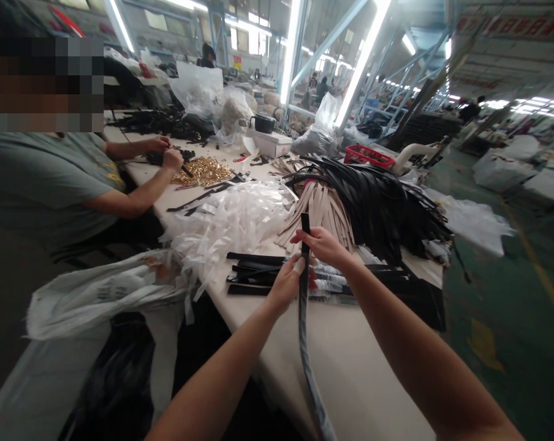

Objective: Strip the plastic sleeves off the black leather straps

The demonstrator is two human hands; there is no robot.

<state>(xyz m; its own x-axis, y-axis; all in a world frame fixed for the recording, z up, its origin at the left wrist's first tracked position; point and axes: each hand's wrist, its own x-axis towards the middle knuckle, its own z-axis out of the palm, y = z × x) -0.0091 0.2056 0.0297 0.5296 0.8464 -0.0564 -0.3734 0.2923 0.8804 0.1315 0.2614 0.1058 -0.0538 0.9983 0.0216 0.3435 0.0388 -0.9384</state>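
A long black strap (pixel 303 324) runs from near my body up between my hands, its squared end pointing away from me. My left hand (pixel 287 283) grips it from the left, thumb laid along its edge. Just above, my right hand (pixel 323 242) pinches the strap close to its end. Behind my hands lie several black straps (pixel 252 269) side by side on the table, some with whitish wrapping on them. A heap of white translucent strips (pixel 240 214) is to their left. Beyond are a bundle of beige strips (pixel 320 211) and a large pile of black straps (pixel 378 202).
At the left, a co-worker (pixel 60 177) handles a small dark piece beside a pile of gold-coloured metal parts (pixel 206 171). A red basket (pixel 368 157) and a white box (pixel 272 144) stand farther back on the table (pixel 355 367). A white woven sack (pixel 102 294) hangs at the near left edge.
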